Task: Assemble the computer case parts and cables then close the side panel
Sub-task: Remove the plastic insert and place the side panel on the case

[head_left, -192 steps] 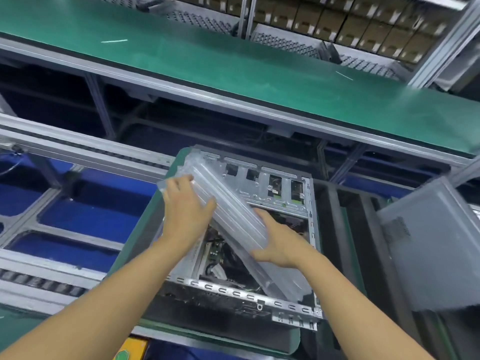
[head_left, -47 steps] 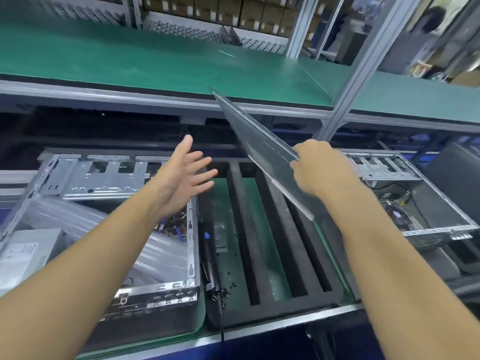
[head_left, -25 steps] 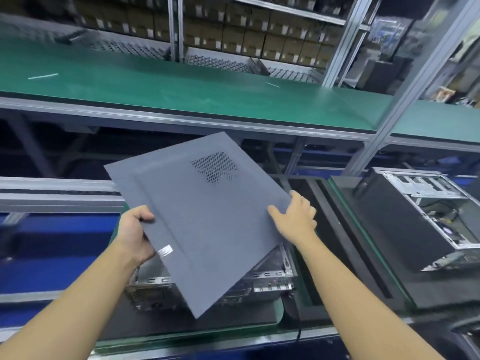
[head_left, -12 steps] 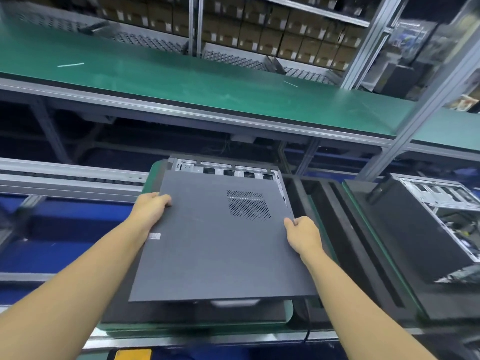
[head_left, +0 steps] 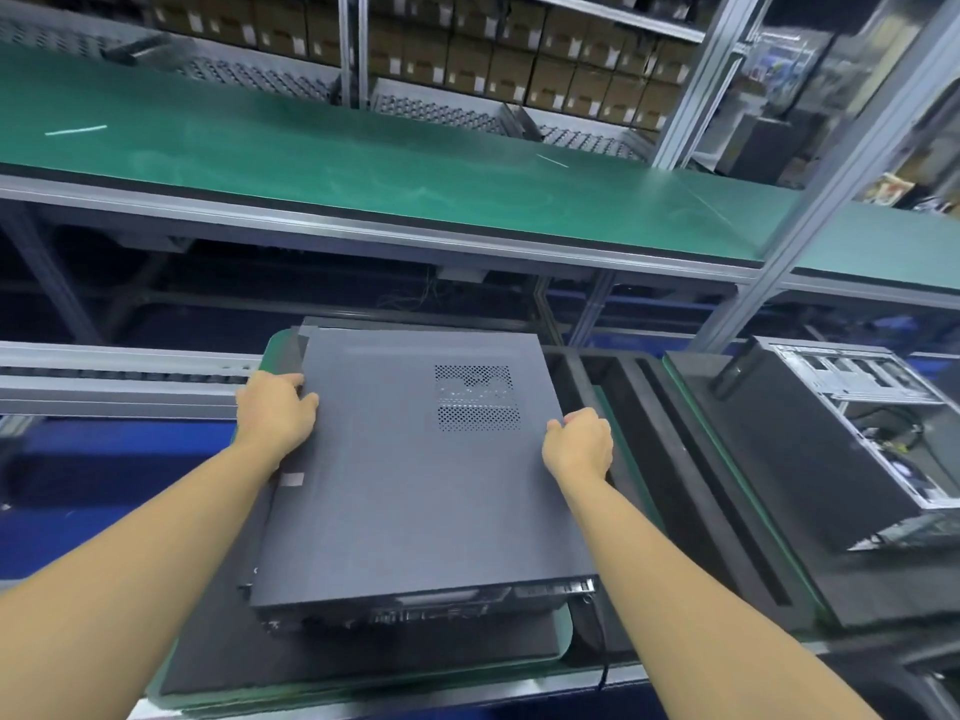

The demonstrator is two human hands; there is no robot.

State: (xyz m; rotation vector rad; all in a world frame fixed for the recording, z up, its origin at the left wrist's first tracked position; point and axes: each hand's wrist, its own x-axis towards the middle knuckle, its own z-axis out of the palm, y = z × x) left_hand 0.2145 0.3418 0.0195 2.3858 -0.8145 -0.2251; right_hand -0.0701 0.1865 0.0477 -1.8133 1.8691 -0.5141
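Covering the computer case (head_left: 415,609), the grey side panel (head_left: 415,485) lies flat; left hand (head_left: 275,414) and right hand (head_left: 579,445) grip its opposite edges.

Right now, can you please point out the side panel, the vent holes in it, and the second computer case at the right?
side panel (head_left: 395,485), head view, middle of its flat gray face.
vent holes (head_left: 477,397), head view, centre of the perforated patch.
second computer case (head_left: 810,449), head view, its dark side wall.
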